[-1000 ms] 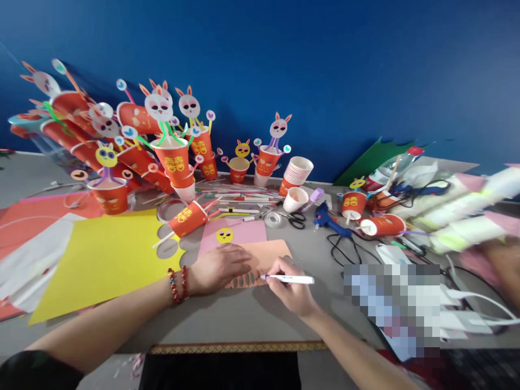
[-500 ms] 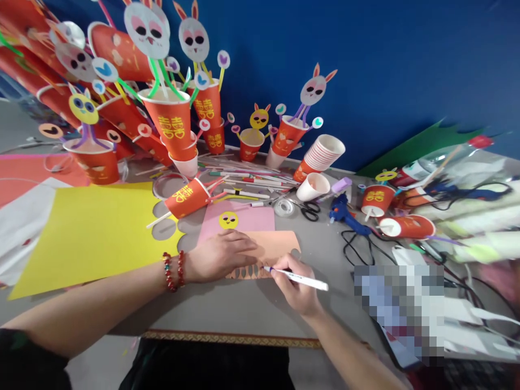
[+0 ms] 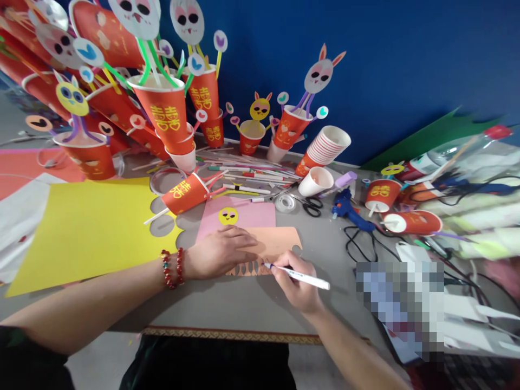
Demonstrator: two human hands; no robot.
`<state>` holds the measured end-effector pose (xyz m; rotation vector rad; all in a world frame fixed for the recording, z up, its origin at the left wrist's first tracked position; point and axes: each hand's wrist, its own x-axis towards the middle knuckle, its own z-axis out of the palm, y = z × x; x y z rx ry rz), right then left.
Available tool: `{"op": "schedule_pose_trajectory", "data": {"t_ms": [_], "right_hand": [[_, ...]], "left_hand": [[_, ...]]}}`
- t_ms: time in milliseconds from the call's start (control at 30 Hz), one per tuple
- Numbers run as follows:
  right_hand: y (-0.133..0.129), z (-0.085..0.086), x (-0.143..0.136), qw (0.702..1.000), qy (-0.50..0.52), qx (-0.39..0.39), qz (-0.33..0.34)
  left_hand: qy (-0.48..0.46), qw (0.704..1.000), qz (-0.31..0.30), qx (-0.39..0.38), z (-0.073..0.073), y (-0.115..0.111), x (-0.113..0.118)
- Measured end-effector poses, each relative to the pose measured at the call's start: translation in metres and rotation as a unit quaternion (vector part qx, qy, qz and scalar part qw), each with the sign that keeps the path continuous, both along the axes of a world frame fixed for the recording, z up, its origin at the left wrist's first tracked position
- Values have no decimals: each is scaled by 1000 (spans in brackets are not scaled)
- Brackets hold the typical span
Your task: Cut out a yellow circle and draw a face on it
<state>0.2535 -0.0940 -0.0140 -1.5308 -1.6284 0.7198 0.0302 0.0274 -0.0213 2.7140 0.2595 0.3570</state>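
Observation:
My right hand (image 3: 298,279) pinches a white marker (image 3: 306,278), its dark tip touching the orange paper (image 3: 278,238). Small outlines are drawn beside the tip, and a row of cut-out holes runs along the paper's near edge. Flat on the paper's left part lies my left hand (image 3: 221,250), fingers stretched out and a red bead bracelet at the wrist. Behind it, a pink sheet (image 3: 260,213) carries a yellow paper face (image 3: 228,216). To the left spreads a large yellow sheet (image 3: 97,227) with round holes along its right edge.
Red cups with rabbit faces (image 3: 162,108) crowd the back left. Markers (image 3: 260,176), scissors (image 3: 312,206), clear tape (image 3: 285,202) and a stack of cups (image 3: 327,147) lie behind the papers. A blue glue gun (image 3: 351,211) with a black cord lies at right, near a tipped red cup (image 3: 418,222).
The marker tip stays near the same place on the orange paper, with slightly more outline visible there. My left hand keeps its place. The view has shifted slightly.

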Motion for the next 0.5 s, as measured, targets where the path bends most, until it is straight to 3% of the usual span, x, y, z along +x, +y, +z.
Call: {"op": "schedule_pose_trajectory", "data": {"t_ms": [500], "right_hand": [[0, -3, 1, 1000, -4, 30, 7]], "left_hand": [[-11, 1000, 5, 16, -2, 0, 0]]}}
